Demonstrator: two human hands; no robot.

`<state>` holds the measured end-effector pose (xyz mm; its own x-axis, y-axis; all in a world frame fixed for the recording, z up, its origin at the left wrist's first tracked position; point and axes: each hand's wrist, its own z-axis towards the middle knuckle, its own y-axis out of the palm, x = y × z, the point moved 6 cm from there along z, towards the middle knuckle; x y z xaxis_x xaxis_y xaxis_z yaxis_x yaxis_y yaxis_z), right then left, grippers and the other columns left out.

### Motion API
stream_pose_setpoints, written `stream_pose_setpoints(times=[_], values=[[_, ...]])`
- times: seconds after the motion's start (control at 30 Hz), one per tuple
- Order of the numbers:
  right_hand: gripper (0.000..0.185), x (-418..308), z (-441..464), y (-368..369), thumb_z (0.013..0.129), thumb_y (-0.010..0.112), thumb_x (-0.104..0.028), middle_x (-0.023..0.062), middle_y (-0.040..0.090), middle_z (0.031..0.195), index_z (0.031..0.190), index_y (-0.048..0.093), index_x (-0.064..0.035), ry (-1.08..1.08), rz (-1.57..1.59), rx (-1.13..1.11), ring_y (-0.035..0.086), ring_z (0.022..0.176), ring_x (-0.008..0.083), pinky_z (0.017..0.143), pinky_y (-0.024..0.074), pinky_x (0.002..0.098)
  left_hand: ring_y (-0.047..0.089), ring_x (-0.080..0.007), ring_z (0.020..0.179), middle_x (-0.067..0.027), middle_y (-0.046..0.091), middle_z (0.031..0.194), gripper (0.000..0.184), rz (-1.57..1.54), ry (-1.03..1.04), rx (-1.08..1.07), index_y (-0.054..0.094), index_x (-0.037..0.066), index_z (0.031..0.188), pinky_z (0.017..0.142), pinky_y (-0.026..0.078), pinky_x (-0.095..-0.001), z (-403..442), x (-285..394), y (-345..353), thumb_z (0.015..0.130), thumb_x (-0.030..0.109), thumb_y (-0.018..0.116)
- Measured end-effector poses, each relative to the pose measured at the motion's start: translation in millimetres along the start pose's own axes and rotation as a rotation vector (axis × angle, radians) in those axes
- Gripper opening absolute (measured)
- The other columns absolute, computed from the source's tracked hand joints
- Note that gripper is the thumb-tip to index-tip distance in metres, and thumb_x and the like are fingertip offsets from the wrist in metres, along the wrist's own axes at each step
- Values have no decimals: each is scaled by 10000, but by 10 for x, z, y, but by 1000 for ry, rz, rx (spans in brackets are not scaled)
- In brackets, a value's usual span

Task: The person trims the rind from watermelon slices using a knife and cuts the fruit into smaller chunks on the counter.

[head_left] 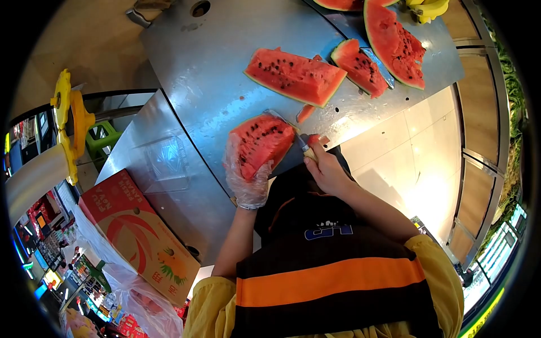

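Observation:
My left hand (pixel 248 188), in a clear plastic glove, is wrapped round a watermelon piece (pixel 262 141) near the table's front edge. The red flesh with black seeds faces up. My right hand (pixel 329 172), bare, is closed on the pale handle of a knife (pixel 304 145). Its blade runs along the right side of that piece, partly hidden against the flesh. A small red bit of watermelon (pixel 323 141) shows by my right fingers. Just beyond lies a larger watermelon wedge (pixel 293 74), with a small scrap (pixel 305 113) below it.
More cut watermelon, a smaller wedge (pixel 360 67) and a big slice (pixel 391 42), lies at the far right beside bananas (pixel 428 8). A clear plastic tray (pixel 163 160) sits on the left of the metal table (pixel 191 73). A fruit carton (pixel 138 231) stands at lower left.

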<state>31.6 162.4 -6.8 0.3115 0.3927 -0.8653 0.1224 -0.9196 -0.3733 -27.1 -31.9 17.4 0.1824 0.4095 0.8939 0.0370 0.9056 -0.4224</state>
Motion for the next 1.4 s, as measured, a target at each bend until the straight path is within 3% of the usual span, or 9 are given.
stream_pose_setpoints(times=[0.17, 0.23, 0.47, 0.57, 0.77, 0.83, 0.97, 1.27, 1.4], values=[[315, -14, -24, -130, 867, 529, -100, 265, 553, 803, 1114, 382, 29, 82, -29, -130, 574, 718, 439, 598, 449, 456, 398, -352, 1236, -211, 400, 1351, 733, 43, 55, -104, 387, -15, 1320, 1026, 307, -412, 75, 62, 2, 717, 228, 725], [281, -62, 9, -100, 869, 528, -115, 264, 559, 767, 1058, 389, 40, 38, 1, -97, 573, 725, 442, 608, 446, 476, 397, -334, 1240, -209, 404, 1347, 724, -203, -93, -56, 388, -21, 1320, 1031, 307, -404, 61, -31, 23, 719, 206, 720], [233, -24, -17, 165, 876, 522, -156, 277, 555, 712, 946, 386, 21, 58, -20, -38, 563, 720, 459, 614, 431, 506, 373, -322, 1249, -209, 378, 1350, 686, -371, -198, 63, 380, -46, 1319, 1036, 305, -397, -33, -2, 115, 735, 148, 683], [228, 20, -12, 195, 880, 518, -164, 277, 553, 719, 931, 390, 17, 48, 29, -36, 561, 724, 460, 611, 428, 510, 396, -247, 1216, -135, 350, 1361, 712, -151, -107, 21, 254, -35, 1382, 947, 406, -314, -56, 15, 151, 791, 127, 618], [228, 50, -84, 162, 883, 521, -178, 263, 558, 731, 925, 408, 15, 90, 62, -143, 571, 729, 445, 609, 440, 485, 384, -260, 1232, -152, 353, 1358, 690, -102, -83, 81, 286, -50, 1363, 1011, 345, -360, -81, 59, 198, 775, 95, 616], [234, 103, -115, 170, 886, 518, -199, 250, 566, 748, 917, 430, 16, 111, 115, -243, 582, 755, 423, 630, 450, 454, 357, -320, 1254, -207, 345, 1358, 695, -120, -55, 138, 344, -65, 1338, 1045, 291, -394, -81, 85, 193, 767, 181, 654], [282, 102, 16, 253, 896, 494, -249, 248, 568, 761, 925, 456, 28, 73, 115, -238, 579, 779, 425, 674, 454, 453, 390, -281, 1225, -176, 387, 1325, 677, 49, -11, 128, 302, -63, 1350, 1035, 308, -371, -43, 193, 201, 792, 163, 614], [317, 83, -197, 334, 895, 486, -252, 271, 575, 811, 954, 438, 56, 115, 109, -323, 574, 799, 436, 706, 453, 464, 368, -327, 1247, -218, 358, 1363, 670, -149, -10, 367, 370, -55, 1327, 1050, 283, -417, -126, 58, 297, 797, 251, 644], [254, 128, -438, 312, 907, 492, -234, 231, 564, 753, 942, 424, 9, 161, 77, -453, 575, 765, 414, 666, 448, 447, 340, -339, 1265, -222, 367, 1352, 682, 146, -23, 390, 360, -46, 1336, 1067, 245, -427, -106, 207, 314, 797, 263, 642]])
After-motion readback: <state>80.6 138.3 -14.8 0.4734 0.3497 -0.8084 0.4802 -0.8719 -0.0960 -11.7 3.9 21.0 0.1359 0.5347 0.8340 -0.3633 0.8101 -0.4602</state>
